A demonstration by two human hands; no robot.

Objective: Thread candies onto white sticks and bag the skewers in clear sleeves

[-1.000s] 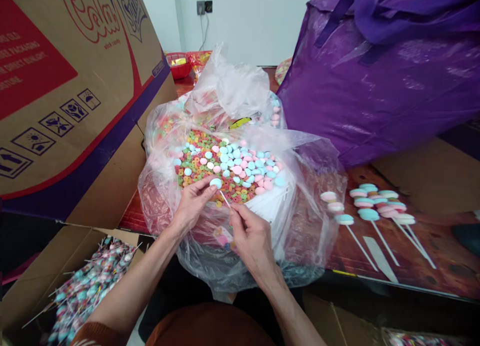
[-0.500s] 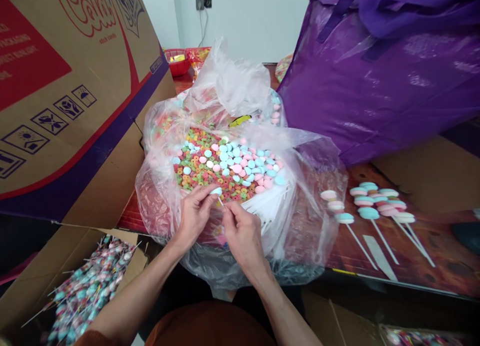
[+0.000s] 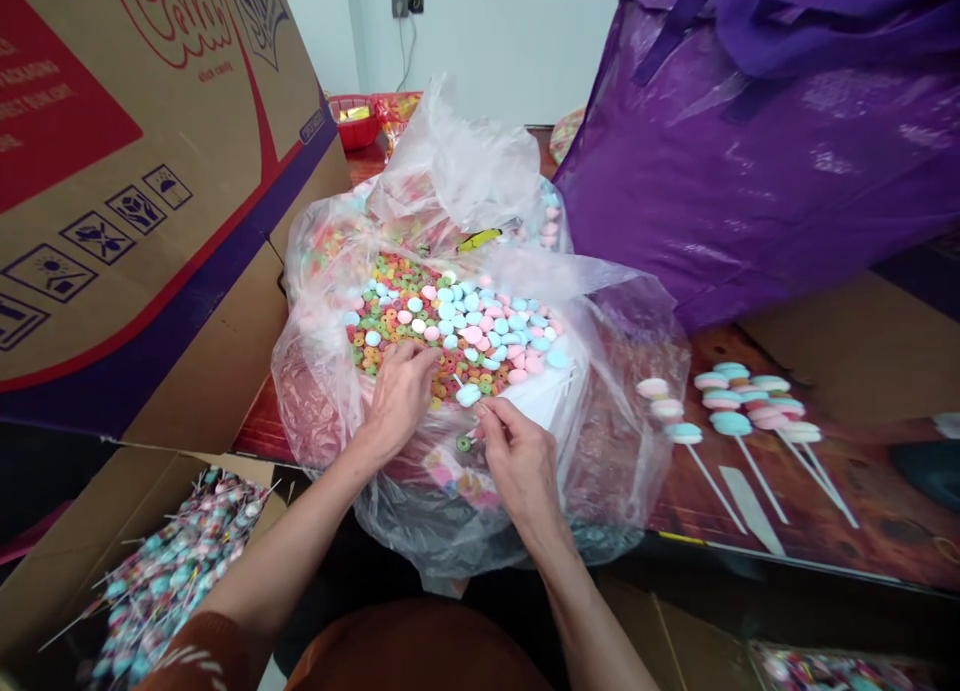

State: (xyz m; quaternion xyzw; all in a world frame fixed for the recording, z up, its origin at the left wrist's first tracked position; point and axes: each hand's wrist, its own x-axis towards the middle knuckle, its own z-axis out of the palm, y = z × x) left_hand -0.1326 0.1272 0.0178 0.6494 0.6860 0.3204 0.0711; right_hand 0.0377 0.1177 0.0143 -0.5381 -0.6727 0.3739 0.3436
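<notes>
- The clear, crinkled plastic bag [image 3: 311, 391] lies spread wide on the reddish-brown wooden table [image 3: 862, 451]; it is the landmark here.
- Over the bag's near part, the right hand [image 3: 521, 461] has thumb and forefinger pinched together on a thin white stick [image 3: 457, 380], whose tip pokes past a pale blue, smooth oval candy [image 3: 469, 395].
- Just below that candy, by the right fingertips, is a small green ring-shaped candy [image 3: 463, 444]; whether the stick runs through it, I cannot tell.
- Inside the bag, the left hand [image 3: 405, 386] has its fingers bent down at the multicoloured ring-shaped candies [image 3: 390, 316]; its fingertips are too hidden to tell whether they grip one.
- Toward the bag's right side lie pink and blue oval candies [image 3: 472, 334], with a bundle of white sticks [image 3: 536, 411] nearer the person.
- Right of the bag, candy-topped white sticks [image 3: 731, 423] lie on the table.
- Left of the bag stands a brown, red and purple printed cardboard carton [image 3: 225, 171].
- Behind and right of the bag is a shiny purple carrier bag [image 3: 750, 171].
</notes>
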